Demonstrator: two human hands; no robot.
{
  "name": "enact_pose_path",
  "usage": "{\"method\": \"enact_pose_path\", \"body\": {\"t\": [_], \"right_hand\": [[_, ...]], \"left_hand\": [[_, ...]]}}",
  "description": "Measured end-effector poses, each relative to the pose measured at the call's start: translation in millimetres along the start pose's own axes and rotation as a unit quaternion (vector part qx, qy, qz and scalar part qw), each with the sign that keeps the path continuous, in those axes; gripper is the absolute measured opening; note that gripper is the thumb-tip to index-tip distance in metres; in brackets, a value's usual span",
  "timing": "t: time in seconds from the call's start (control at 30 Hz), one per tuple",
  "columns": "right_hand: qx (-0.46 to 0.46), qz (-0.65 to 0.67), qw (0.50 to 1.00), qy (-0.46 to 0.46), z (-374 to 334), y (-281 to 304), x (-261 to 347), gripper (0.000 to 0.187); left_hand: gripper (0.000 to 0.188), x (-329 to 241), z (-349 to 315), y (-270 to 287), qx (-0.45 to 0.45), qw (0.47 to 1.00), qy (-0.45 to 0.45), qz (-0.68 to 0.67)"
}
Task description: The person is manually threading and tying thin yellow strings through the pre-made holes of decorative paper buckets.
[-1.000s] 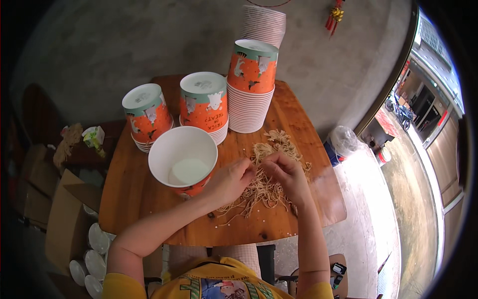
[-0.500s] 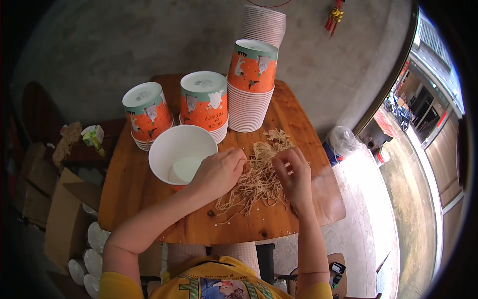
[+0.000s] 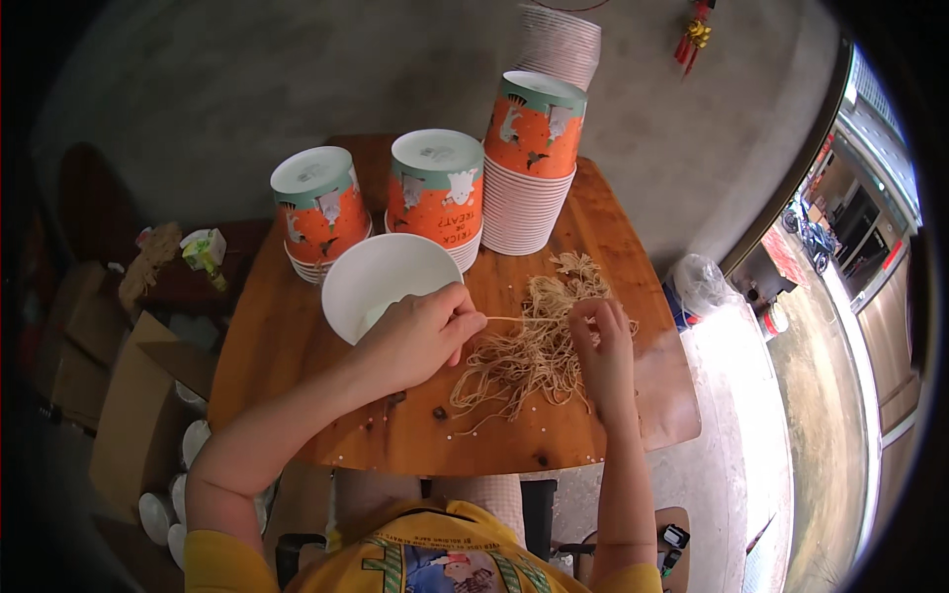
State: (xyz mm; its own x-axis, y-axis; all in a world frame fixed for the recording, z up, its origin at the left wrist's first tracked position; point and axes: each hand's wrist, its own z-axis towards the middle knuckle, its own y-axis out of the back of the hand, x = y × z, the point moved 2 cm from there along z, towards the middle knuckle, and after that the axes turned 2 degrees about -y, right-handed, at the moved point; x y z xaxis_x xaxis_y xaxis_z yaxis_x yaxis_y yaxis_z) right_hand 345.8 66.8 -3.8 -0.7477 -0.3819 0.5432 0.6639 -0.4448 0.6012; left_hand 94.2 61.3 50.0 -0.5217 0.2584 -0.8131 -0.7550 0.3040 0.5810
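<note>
Cord (image 3: 534, 356): tan throughout. Bucket (image 3: 390, 267): plain white inside. Left stack (image 3: 321, 222), middle stack (image 3: 435, 198), tall stack (image 3: 534, 138): bright orange, grey-green band above, pale and dark figures scattered over; white rims, ribbing the tall stack in close horizontal stripes. Table (image 3: 267, 326): warm reddish brown, dark knots. Wall (image 3: 247, 79): mottled grey. Shirt (image 3: 386, 534): yellow, multicoloured print. Ornament (image 3: 696, 38): red and gold. Box (image 3: 143, 415): plain brown.

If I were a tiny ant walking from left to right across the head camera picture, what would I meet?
Cardboard box → leftmost stack of orange cups → left hand → pale strand → right hand → clear plastic bag
</note>
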Motion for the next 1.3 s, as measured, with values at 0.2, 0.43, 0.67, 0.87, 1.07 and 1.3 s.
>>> {"method": "enact_pose_path", "body": {"t": [0.2, 0.43, 0.67, 0.87, 1.07, 1.3], "right_hand": [[0.163, 0.301, 0.939, -0.039, -24.1, -24.7, 82.2, 0.039], [0.275, 0.416, 0.848, -0.180, -67.6, -64.8, 90.0, 0.016], [0.259, 0.309, 0.914, -0.051, -78.0, -77.6, 96.0, 0.007], [0.237, 0.387, 0.887, -0.085, -74.4, -78.2, 98.5, 0.007], [0.192, 0.421, 0.875, -0.139, -76.7, -85.9, 87.2, 0.008], [0.264, 0.538, 0.764, -0.237, -73.8, -76.8, 89.1, 0.011]], "left_hand": [[0.021, 7.0, -19.5, -4.8, -0.017, 0.999, -0.017, 0.049], [0.025, 41.9, -63.4, -16.8, -0.006, 1.000, 0.025, -0.006], [0.016, 76.8, -81.4, -27.7, 0.011, 0.979, 0.058, -0.195], [0.010, 61.9, -81.8, -15.1, -0.022, 0.993, 0.014, -0.111], [0.019, 43.7, -78.8, 0.6, -0.117, 0.978, -0.144, 0.092], [0.022, 41.1, -73.5, -10.8, -0.100, 0.956, -0.249, 0.119]]}}
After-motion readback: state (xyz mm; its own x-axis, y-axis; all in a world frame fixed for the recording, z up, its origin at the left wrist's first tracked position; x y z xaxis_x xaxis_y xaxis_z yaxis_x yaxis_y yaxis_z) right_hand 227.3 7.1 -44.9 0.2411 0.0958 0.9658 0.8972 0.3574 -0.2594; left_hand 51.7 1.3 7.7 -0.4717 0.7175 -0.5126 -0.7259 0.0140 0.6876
